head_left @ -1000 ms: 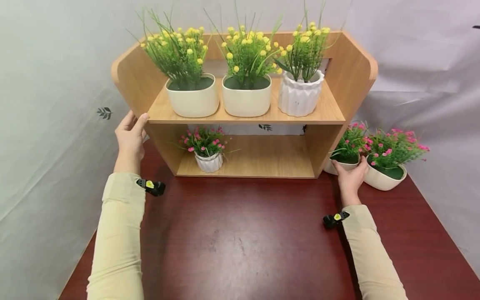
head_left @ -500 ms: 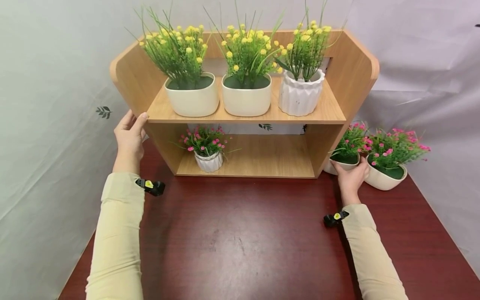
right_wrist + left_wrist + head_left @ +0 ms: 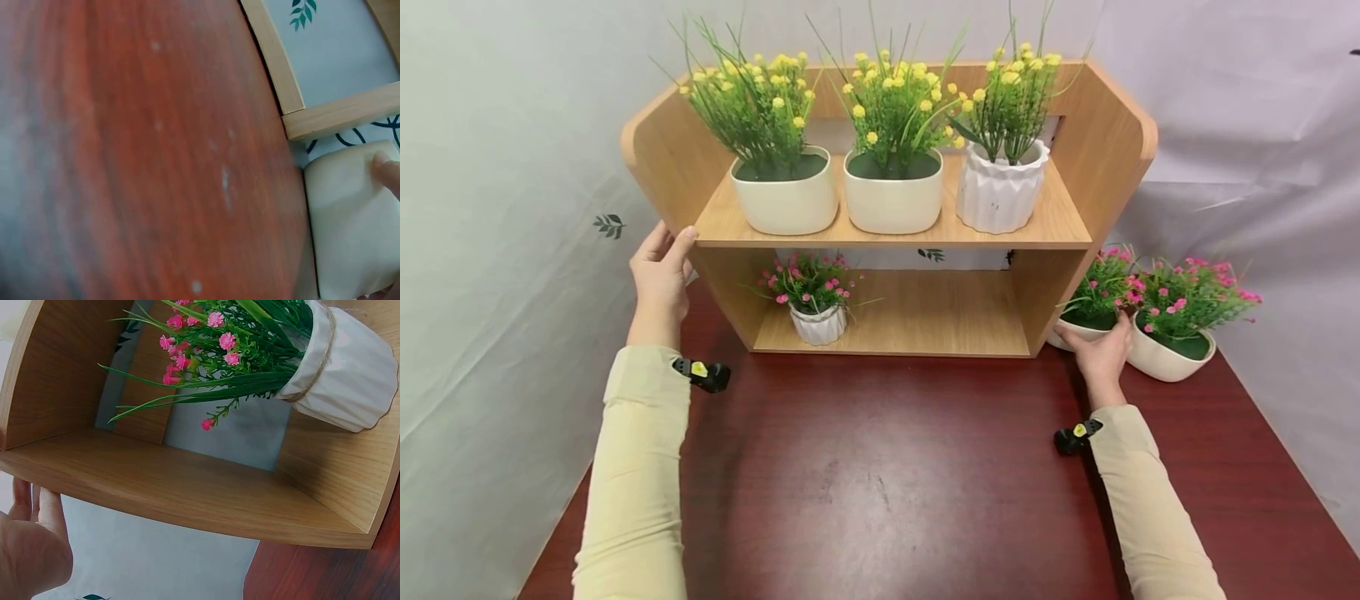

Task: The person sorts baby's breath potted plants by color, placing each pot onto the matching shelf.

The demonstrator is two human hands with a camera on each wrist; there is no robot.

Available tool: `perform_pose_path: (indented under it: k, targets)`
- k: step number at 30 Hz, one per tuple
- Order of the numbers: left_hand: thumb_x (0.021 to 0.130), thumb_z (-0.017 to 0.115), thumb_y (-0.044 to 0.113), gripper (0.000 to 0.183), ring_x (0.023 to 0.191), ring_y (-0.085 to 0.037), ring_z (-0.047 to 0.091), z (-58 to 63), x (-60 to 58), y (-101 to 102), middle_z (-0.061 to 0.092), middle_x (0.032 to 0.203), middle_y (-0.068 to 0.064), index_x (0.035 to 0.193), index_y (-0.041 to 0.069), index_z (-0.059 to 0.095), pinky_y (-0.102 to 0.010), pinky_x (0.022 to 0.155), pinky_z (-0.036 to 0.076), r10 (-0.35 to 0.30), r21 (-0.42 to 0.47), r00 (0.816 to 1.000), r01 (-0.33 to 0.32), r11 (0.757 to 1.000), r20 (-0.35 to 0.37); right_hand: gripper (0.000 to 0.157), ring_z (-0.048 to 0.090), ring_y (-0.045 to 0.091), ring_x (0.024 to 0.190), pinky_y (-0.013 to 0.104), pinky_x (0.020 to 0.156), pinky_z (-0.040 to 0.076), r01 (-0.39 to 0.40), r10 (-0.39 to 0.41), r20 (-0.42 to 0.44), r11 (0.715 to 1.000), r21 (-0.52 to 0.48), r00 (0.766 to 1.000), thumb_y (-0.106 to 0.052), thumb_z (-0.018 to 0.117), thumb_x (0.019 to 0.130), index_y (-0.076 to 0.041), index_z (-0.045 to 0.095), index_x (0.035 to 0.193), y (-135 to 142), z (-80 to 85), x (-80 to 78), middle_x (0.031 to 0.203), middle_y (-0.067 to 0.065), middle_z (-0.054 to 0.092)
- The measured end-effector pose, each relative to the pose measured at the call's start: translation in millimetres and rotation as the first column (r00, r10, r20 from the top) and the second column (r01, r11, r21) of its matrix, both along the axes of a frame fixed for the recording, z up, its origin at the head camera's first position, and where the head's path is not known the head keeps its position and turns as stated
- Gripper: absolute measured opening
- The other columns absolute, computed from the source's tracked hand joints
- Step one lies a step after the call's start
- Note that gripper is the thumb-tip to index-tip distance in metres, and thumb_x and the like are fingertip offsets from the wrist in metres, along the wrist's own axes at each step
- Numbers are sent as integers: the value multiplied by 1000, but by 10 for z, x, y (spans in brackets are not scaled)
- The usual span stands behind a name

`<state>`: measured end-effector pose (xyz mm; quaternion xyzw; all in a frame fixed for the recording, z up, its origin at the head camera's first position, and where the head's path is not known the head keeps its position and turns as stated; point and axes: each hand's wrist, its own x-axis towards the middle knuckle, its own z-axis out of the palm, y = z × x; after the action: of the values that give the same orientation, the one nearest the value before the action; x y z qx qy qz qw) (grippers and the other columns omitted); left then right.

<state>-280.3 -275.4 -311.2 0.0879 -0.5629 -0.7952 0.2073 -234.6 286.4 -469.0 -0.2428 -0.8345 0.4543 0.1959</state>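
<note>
A wooden two-tier shelf point(image 3: 887, 234) stands on the table with several potted plants on it. My left hand point(image 3: 658, 279) touches the outside of its left panel, fingers extended along the wood in the left wrist view. At the right, my right hand point(image 3: 1103, 354) grips a cream oval flowerpot point(image 3: 350, 219) with pink flowers, thumb on the near side; its other fingers are mostly hidden. That pot sits on the table right beside the shelf's right panel. A second cream pot point(image 3: 1168, 358) with pink flowers stands just right of the hand.
On the upper tier are two cream oval pots point(image 3: 786, 200) and a white ribbed pot point(image 3: 1000, 192), all with yellow flowers. A small white pot point(image 3: 818, 325) with pink flowers stands at the lower tier's left. The dark red table point(image 3: 880, 483) spreads in front.
My right hand and wrist have shifted very slightly to the right at the flowerpot. The left hand and the plants on the shelf look the same.
</note>
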Motion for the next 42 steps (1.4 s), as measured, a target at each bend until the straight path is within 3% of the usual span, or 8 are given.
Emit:
perform_pose_path:
  k: [11,17,29,42]
  targets:
    - [83,74,13,45,125,-20,51,-2,30,-4,53,137,-5,126,21,64,-36,112,34,1,-19,1000,0,1000,29,105,19,32,141,47,115,23,21,-23,57,999,42,998,-40,82,70,-12,21,150,37,35,33,153,17,19]
    - [83,73,12,44,124,-20,52,6,18,0,54,136,-6,125,20,64,-36,112,34,7,-8,1000,-7,1000,21,103,25,37,133,47,112,26,16,-20,41,994,110,999,-37,85,67,-3,27,147,32,49,51,143,25,27]
    - [83,73,12,44,125,-20,52,22,7,14,55,136,-5,126,19,64,-35,111,34,-5,-6,1000,5,1000,6,106,22,36,135,47,112,24,16,-18,13,990,139,1000,-31,88,63,0,28,145,43,20,168,143,26,28]
    - [83,73,12,44,125,-21,51,12,19,13,54,137,-5,125,20,64,-36,112,34,0,-12,1000,0,1000,5,102,31,41,132,51,111,27,-54,57,-15,987,150,998,-23,87,64,4,27,142,66,49,349,142,28,34]
